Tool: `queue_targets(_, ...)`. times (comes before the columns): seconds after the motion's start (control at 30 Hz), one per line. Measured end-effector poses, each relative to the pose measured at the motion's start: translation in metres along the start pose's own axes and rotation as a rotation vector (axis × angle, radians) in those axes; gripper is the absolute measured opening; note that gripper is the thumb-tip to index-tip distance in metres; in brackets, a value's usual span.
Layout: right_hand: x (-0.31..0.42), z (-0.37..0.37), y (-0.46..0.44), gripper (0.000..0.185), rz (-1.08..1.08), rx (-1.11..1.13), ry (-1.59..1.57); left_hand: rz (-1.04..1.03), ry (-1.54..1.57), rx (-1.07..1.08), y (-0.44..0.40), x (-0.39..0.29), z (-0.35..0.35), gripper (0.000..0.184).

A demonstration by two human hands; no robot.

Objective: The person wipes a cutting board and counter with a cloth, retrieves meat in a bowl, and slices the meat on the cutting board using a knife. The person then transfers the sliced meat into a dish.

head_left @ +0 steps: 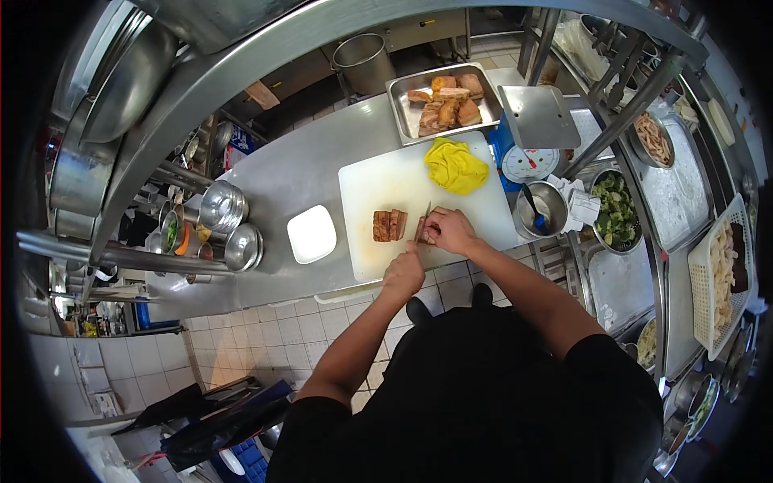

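Observation:
My left hand is closed around the handle of a knife, its blade pointing away from me over the white cutting board. Beside the blade, my right hand has its fingers bent down onto a small piece of browned pork belly, mostly hidden under them. Left of the knife lies cut pork belly, its pieces standing close together. A crumpled yellow cloth rests on the far right part of the board. Left of the board sits a white square plate.
Behind the board, a metal tray holds several browned pork belly chunks. A blue scale and a metal pot stand at right. Steel bowls are at left. A shelf rail arches overhead.

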State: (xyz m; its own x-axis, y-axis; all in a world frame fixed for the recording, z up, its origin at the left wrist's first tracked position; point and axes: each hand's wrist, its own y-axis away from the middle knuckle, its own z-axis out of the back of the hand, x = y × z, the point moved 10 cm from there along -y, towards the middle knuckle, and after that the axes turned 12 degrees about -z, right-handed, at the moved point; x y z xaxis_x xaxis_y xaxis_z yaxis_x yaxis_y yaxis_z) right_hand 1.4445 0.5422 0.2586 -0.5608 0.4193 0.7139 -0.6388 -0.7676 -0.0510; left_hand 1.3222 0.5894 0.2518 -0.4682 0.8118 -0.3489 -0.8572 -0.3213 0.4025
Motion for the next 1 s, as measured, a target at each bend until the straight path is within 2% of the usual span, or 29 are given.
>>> queue_targets(0.2,0.005,-0.003,0.0,0.016,-0.007,0.101,0.066,-0.059,0.061,-0.056,-0.022,0.014,-0.009,0.022)
queue_targets(0.27,0.002,0.004,-0.001,0.034,-0.08,0.075,0.079,-0.054,0.094,-0.085,-0.009,0.015,0.011,0.022)
queue_targets(0.3,0.007,0.004,0.0,0.034,-0.072,0.071,0.082,-0.059,0.131,-0.099,-0.002,0.011,0.021,0.022)
queue_targets(0.33,0.018,0.012,0.005,0.044,-0.014,-0.03,0.069,-0.059,0.132,-0.102,0.006,0.009,0.028,0.022)
queue_targets(0.37,0.029,0.019,0.01,0.053,0.042,-0.129,0.055,-0.034,0.179,-0.199,0.016,0.01,0.042,0.022)
queue_targets(0.4,0.038,0.011,0.01,0.067,0.084,-0.104,0.088,-0.008,0.226,-0.294,0.024,0.015,0.052,0.022)
queue_targets(0.53,0.039,-0.026,0.007,0.065,0.053,0.027,0.197,-0.016,0.293,-0.439,0.029,0.028,0.069,0.024)
queue_targets(0.63,0.021,-0.038,0.007,0.063,0.064,0.106,0.225,-0.008,0.317,-0.463,0.037,0.035,0.075,0.023)
queue_targets(0.77,0.0,-0.014,0.01,0.062,0.096,0.122,0.277,0.022,0.338,-0.507,0.056,0.052,0.078,0.021)
queue_targets(0.8,0.001,0.002,0.013,0.064,0.067,0.06,0.301,0.036,0.345,-0.508,0.06,0.059,0.075,0.021)
queue_targets(0.87,0.018,0.023,0.012,0.074,0.075,-0.053,0.307,0.056,0.359,-0.508,0.065,0.067,0.073,0.02)
queue_targets(1.0,0.081,-0.001,-0.009,0.08,0.105,0.035,0.184,0.064,0.364,-0.513,0.056,0.067,0.081,0.021)
